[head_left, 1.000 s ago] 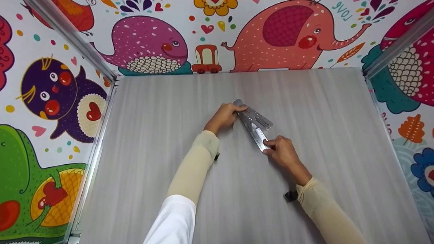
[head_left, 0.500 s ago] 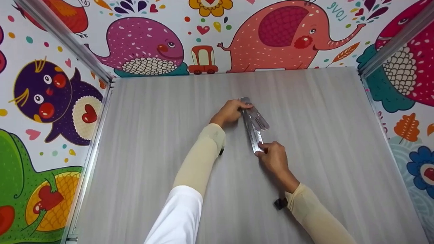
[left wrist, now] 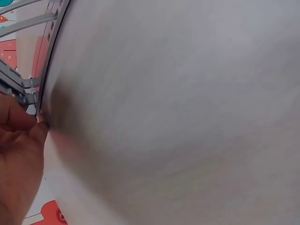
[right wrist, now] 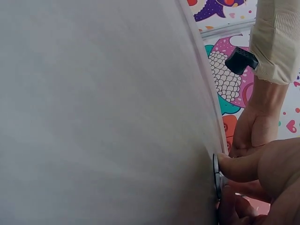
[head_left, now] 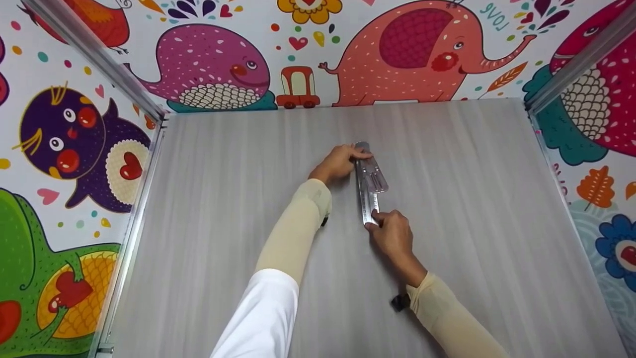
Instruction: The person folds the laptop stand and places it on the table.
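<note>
The metal ruler [head_left: 368, 199] now lies nearly straight up the table, swung in from its earlier slant. The right hand [head_left: 390, 233] at its near end sits further left than before.

I see 1 metal ruler [head_left: 368, 189] lying mid-worktop [head_left: 472, 199], running from 12 to 6 o'clock. My left hand [head_left: 339, 163] sits on its 12 o'clock end, my right hand [head_left: 392, 233] on its 6 o'clock end.

Shiny metal ruler [head_left: 368, 199] on matt, grey wood-grain table [head_left: 223, 209]; beige cloth sleeves [head_left: 293, 233].
</note>
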The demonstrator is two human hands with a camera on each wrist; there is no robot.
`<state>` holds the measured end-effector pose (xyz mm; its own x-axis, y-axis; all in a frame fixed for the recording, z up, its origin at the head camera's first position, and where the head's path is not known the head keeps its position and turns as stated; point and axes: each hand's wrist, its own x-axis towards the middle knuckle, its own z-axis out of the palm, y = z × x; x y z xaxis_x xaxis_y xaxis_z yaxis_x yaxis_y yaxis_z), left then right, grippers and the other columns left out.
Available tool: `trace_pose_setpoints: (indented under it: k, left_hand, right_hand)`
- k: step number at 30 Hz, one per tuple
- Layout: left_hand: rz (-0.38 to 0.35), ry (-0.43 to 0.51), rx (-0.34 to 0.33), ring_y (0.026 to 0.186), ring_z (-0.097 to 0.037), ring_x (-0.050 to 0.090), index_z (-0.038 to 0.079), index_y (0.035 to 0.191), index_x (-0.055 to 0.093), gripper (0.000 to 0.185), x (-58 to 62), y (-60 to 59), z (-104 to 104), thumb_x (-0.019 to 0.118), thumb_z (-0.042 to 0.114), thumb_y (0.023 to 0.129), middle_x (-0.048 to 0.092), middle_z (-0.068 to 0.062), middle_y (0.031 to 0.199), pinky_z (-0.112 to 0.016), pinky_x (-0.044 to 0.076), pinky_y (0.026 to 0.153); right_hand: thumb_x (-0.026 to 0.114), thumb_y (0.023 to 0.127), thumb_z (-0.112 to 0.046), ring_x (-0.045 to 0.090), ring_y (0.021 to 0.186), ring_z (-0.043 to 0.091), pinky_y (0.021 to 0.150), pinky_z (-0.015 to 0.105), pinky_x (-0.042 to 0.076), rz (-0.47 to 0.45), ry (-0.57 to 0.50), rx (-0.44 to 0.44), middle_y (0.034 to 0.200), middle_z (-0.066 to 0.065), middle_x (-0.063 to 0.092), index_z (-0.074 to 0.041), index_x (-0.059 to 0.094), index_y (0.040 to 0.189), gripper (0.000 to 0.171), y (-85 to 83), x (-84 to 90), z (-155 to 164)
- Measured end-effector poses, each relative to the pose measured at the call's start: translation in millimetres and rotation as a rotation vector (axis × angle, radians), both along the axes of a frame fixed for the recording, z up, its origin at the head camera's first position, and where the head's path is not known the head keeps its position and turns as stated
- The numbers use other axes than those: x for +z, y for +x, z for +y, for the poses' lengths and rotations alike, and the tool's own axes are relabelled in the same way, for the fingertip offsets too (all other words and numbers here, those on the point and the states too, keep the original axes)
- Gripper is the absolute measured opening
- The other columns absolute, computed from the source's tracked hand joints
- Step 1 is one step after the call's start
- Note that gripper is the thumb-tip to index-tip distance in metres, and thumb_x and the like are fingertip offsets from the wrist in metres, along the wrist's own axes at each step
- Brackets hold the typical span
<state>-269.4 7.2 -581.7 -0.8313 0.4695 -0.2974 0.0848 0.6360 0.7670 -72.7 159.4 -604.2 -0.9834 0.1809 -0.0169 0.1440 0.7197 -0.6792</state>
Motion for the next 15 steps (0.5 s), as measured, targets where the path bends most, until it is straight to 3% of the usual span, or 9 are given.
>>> trace_pose_setpoints:
  k: [4,15]
  left_hand:
    - [0.037,0.013,-0.005,0.156,-0.016,0.027,0.039,0.133,0.067,0.08,-2.9,1.5,-0.7,0.045,-0.02,0.084,0.048,0.003,0.157,-0.034,0.023,0.125]
    - [0.042,-0.025,0.007,0.156,-0.016,0.027,0.046,0.136,0.062,0.083,-5.7,5.7,-1.9,0.045,-0.018,0.085,0.043,0.005,0.161,-0.037,0.025,0.125]
  right_hand:
    - [0.09,0.076,-0.02,0.07,0.086,0.03,0.069,0.051,0.053,0.011,0.016,-0.001,0.091,0.013,0.075,-0.012,0.082,0.107,0.033,0.6,-1.3,-0.4]
    - [0.089,0.077,-0.019,0.054,0.069,0.02,0.057,0.037,0.041,-0.004,0.021,0.035,0.081,0.007,0.066,-0.012,0.082,0.108,0.033,0.9,0.2,1.5]
